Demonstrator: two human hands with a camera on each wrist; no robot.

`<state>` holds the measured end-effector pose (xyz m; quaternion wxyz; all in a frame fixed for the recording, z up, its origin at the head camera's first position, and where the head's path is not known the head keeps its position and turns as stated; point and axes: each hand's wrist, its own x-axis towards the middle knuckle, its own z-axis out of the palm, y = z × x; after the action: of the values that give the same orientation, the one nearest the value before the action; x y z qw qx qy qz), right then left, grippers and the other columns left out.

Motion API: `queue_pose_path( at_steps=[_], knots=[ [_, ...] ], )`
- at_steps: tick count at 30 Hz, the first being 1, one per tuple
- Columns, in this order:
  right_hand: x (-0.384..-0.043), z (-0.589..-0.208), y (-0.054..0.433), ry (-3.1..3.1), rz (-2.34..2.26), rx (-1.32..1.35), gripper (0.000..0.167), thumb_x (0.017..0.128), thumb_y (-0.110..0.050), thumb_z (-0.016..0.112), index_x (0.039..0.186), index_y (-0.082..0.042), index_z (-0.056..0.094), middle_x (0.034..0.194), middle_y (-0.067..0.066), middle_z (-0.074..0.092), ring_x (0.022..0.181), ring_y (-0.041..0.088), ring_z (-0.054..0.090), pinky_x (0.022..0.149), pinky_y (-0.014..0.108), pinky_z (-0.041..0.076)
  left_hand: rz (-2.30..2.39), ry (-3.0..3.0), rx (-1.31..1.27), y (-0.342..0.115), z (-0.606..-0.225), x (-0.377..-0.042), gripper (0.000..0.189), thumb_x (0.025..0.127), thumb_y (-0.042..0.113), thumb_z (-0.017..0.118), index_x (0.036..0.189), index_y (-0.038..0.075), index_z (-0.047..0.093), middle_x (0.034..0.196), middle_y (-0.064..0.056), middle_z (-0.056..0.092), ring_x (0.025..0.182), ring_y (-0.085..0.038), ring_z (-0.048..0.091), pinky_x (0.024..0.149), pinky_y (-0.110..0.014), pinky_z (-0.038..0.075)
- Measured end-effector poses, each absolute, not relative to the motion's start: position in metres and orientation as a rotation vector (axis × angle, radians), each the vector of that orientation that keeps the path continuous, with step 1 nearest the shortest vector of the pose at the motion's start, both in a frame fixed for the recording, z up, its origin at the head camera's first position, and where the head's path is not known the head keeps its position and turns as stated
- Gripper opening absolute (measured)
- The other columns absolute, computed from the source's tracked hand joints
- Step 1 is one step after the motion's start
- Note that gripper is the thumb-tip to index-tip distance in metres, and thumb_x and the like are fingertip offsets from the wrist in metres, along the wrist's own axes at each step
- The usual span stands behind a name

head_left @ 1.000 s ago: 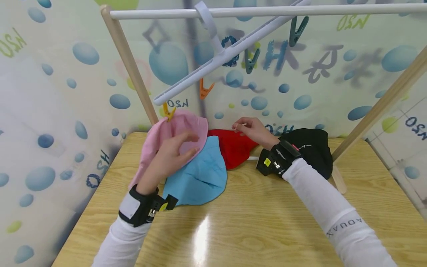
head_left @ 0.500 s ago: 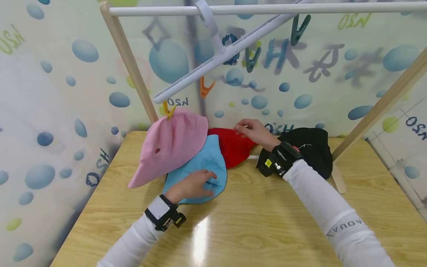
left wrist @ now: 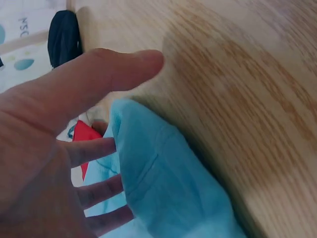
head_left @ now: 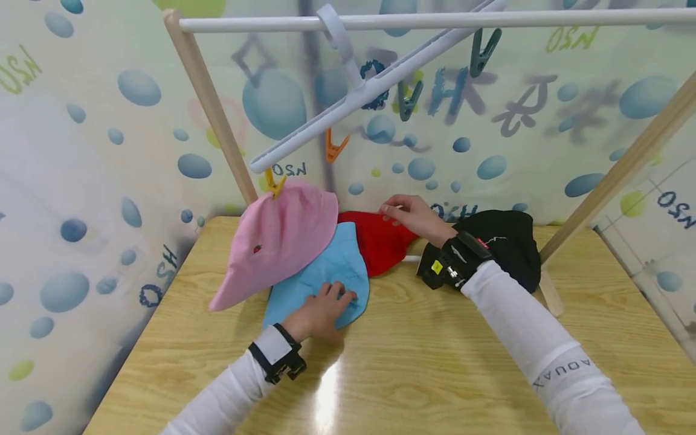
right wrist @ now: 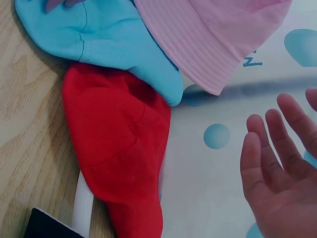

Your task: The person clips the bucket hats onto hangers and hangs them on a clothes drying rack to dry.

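Observation:
A light blue hat point(head_left: 345, 257) lies on the table, overlapping a red hat point(head_left: 383, 244). My left hand point(head_left: 322, 313) is at the blue hat's near side. In the left wrist view its fingers point(left wrist: 96, 193) reach the blue cloth, while the thumb point(left wrist: 129, 69) stands apart over the wood. My right hand point(head_left: 415, 215) hovers by the red hat with nothing in it; its fingers are loosely spread in the right wrist view. A pink bucket hat point(head_left: 288, 235) with a small strawberry mark hangs from a yellow clip point(head_left: 274, 182) on the tilted hanger point(head_left: 353, 99).
The hanger hooks onto a white rail point(head_left: 522, 19) between wooden posts point(head_left: 212, 109). An orange clip point(head_left: 334, 147) and two dark green clips point(head_left: 409, 101) dangle from it. Beyond my right wrist sits a black hat point(head_left: 511, 241). A patterned wall stands close behind the table point(head_left: 413, 362).
My left hand has left the pink hat and come down and toward me onto the blue hat. The pink hat hangs from its clip. My right hand has barely moved.

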<state>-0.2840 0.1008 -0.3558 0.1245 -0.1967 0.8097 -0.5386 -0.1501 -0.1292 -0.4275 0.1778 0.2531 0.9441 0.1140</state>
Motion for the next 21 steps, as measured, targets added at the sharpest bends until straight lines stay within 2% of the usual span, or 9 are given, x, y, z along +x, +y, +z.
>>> queue_pose_path(
  at_steps=[5,12,16,21],
  knots=[
    [-0.2827,-0.3544,0.1003,2.356,-1.57,-0.577,0.028,0.1,-0.017,0.053,0.115,0.005,0.06,0.108,0.017,0.063,0.098,0.027,0.059,0.094,0.048,0.044,0.273,2.709,0.694,-0.1261,-0.4314,-0.1491,0.082,0.069,0.023,0.087,0.137,0.011,0.044,0.122,-0.014,0.039,0.113,-0.032,0.034,0.077,-0.054,0.044],
    [-0.2833,-0.3543,0.1031,2.371,-1.56,-0.577,0.026,0.1,-0.016,0.053,0.115,0.005,0.06,0.109,0.017,0.063,0.098,0.028,0.059,0.094,0.049,0.045,0.275,2.732,0.714,-0.125,-0.4313,-0.151,0.081,0.064,0.019,0.091,0.133,0.012,0.049,0.114,-0.011,0.04,0.107,-0.031,0.035,0.071,-0.052,0.045],
    [-0.2834,-0.3545,0.1056,2.371,-1.538,-0.578,0.028,0.1,-0.017,0.053,0.116,0.005,0.059,0.112,0.021,0.061,0.099,0.031,0.058,0.094,0.048,0.045,0.246,2.745,0.733,-0.125,-0.4301,-0.1519,0.073,0.068,0.014,0.089,0.131,0.013,0.052,0.114,-0.011,0.042,0.106,-0.031,0.037,0.069,-0.052,0.046],
    [-0.2828,-0.3548,0.1075,2.362,-1.504,-0.594,0.027,0.1,-0.018,0.053,0.116,0.003,0.06,0.112,0.023,0.06,0.102,0.038,0.057,0.094,0.05,0.044,0.212,2.748,0.741,-0.1239,-0.4287,-0.1527,0.056,0.08,0.003,0.075,0.13,0.012,0.053,0.116,-0.013,0.043,0.105,-0.031,0.039,0.068,-0.05,0.048]
  ],
)
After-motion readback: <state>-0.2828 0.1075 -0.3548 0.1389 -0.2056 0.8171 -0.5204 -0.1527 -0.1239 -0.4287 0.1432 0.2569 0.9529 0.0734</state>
